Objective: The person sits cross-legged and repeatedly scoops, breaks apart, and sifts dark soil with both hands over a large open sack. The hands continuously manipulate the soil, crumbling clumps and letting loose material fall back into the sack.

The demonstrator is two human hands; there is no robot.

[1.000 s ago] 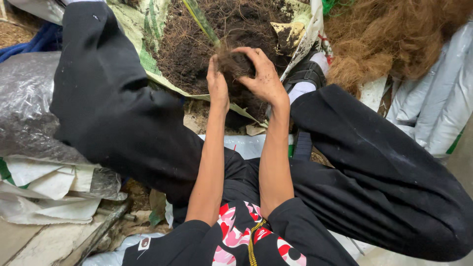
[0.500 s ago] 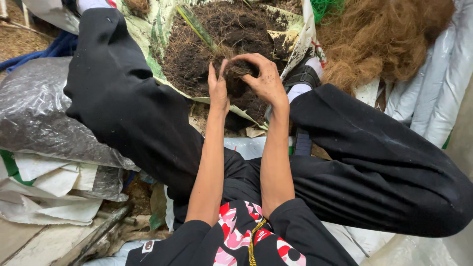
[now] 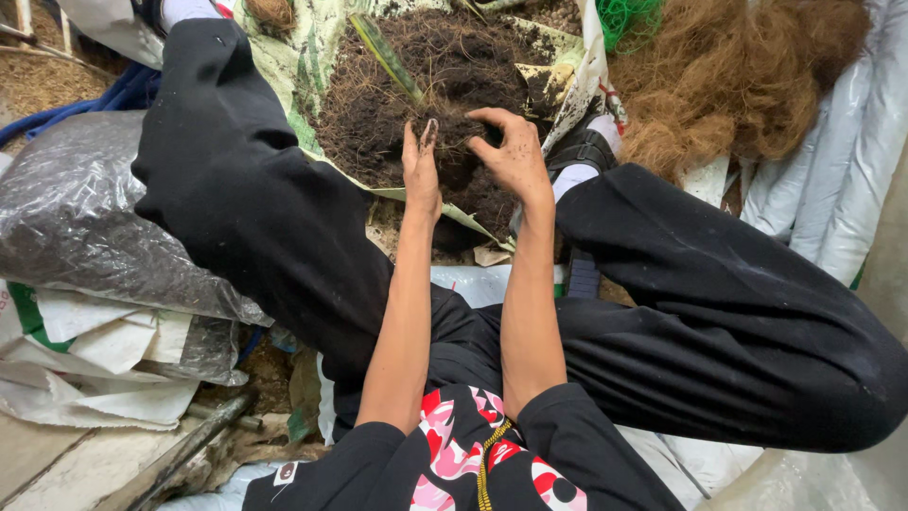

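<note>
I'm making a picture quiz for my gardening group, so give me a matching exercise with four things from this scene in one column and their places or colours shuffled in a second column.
Things:
1. soil pile
2. coconut fibre heap
3. grey plastic bag
4. green netting

Descriptions:
A. crumpled, at the left edge
B. dark brown, under both hands
C. top edge, beside the fibre
D. tan and stringy, upper right

Pairs: 1-B, 2-D, 3-A, 4-C

A potting spot — soil heap [image 3: 445, 85], coconut fibre [image 3: 738, 76], plastic sacks [image 3: 95, 227].
</note>
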